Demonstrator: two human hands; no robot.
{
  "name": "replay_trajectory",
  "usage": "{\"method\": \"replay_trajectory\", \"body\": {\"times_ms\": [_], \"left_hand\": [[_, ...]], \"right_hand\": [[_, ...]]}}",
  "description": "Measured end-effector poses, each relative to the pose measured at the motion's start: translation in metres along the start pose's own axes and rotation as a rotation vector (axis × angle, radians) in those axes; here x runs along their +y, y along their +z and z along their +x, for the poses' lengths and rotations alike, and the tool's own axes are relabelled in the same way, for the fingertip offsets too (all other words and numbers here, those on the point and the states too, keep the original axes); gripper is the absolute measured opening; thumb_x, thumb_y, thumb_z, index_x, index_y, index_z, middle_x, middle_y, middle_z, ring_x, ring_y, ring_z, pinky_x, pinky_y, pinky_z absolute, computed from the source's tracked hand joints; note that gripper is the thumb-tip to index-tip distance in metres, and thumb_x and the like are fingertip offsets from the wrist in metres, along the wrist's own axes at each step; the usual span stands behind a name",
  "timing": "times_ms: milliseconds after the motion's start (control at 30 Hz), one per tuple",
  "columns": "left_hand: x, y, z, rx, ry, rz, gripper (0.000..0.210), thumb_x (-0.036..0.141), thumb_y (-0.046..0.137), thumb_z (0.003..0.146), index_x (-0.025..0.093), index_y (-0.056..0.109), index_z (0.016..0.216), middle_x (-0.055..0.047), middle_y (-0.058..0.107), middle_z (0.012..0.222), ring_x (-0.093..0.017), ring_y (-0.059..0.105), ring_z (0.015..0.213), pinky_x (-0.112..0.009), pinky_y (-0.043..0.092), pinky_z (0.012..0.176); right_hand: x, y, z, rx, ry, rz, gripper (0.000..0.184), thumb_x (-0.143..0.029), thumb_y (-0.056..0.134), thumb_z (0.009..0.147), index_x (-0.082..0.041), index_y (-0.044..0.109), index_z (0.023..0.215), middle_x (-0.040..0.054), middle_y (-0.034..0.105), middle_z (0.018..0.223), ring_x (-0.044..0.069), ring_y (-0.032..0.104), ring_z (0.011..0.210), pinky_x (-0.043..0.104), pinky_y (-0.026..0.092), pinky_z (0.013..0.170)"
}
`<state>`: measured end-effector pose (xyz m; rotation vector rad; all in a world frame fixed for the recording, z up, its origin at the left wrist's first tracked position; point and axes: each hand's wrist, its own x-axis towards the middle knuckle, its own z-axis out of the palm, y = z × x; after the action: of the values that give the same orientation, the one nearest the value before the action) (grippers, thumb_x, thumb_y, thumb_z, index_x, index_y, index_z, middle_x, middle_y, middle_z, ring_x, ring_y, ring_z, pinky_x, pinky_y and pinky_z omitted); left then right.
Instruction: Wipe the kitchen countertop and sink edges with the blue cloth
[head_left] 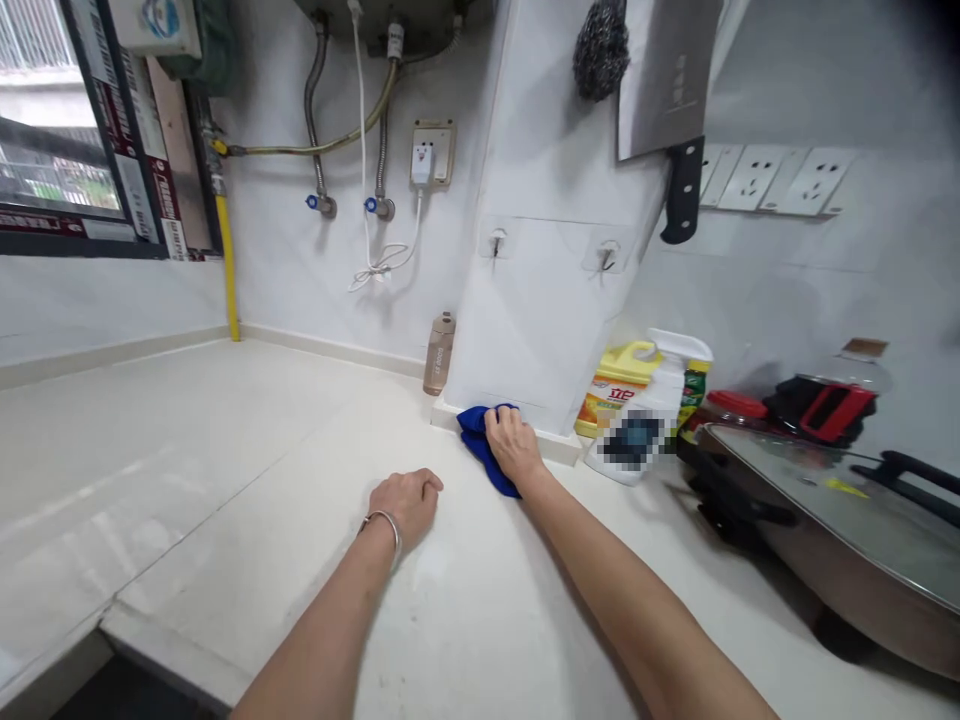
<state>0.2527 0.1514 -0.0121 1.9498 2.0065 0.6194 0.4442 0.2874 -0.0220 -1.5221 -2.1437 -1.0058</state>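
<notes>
— Small cloth of deep blue fabric, crumpled, not spread flat. Lying on the pale countertop, pushed against the foot of the white wall column.

— Fully visible?

— Only partly. Upper part bunched at the column base, lower end stretching as a narrow tongue toward the front. Middle covered by the right hand, pressed down flat on it.

— Folded or loose?

— Loose, with soft wrinkles. Hard to tell more.
</notes>
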Motion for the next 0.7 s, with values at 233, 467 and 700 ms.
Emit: {"method": "replay_trajectory", "body": {"times_ms": [233, 467, 700], "left_hand": [[0.002, -0.004, -0.002, -0.006, -0.006, -0.005, 0.041, 0.026, 0.037, 0.090, 0.035, 0.073, 0.107, -0.001, 0.076, 0.090, -0.023, 0.068, 0.096, -0.036, 0.049, 0.091], [0.004, -0.003, -0.002, 0.007, 0.001, 0.000, 0.040, 0.025, 0.037, 0.090, 0.032, 0.073, 0.105, -0.003, 0.076, 0.102, -0.025, 0.068, 0.101, -0.037, 0.049, 0.092], [0.005, 0.002, -0.001, 0.014, 0.013, 0.002, 0.039, 0.025, 0.036, 0.090, 0.030, 0.072, 0.104, -0.007, 0.075, 0.103, -0.028, 0.068, 0.101, -0.040, 0.050, 0.089]], "right_hand": [[0.076, 0.001, -0.050, -0.042, 0.061, -0.080, 0.020, -0.022, 0.043, 0.100, -0.015, 0.057, 0.112, 0.0129, 0.056, 0.105, 0.025, 0.048, 0.096, 0.031, 0.037, 0.069], [0.102, 0.002, -0.080, -0.037, 0.153, -0.142, 0.026, -0.017, 0.044, 0.098, -0.010, 0.054, 0.121, 0.0149, 0.057, 0.103, 0.024, 0.052, 0.088, 0.033, 0.038, 0.066], [0.068, -0.002, -0.055, -0.008, 0.008, -0.133, 0.030, -0.007, 0.037, 0.094, -0.009, 0.060, 0.113, 0.0173, 0.057, 0.098, 0.028, 0.050, 0.090, 0.037, 0.037, 0.072]]}}
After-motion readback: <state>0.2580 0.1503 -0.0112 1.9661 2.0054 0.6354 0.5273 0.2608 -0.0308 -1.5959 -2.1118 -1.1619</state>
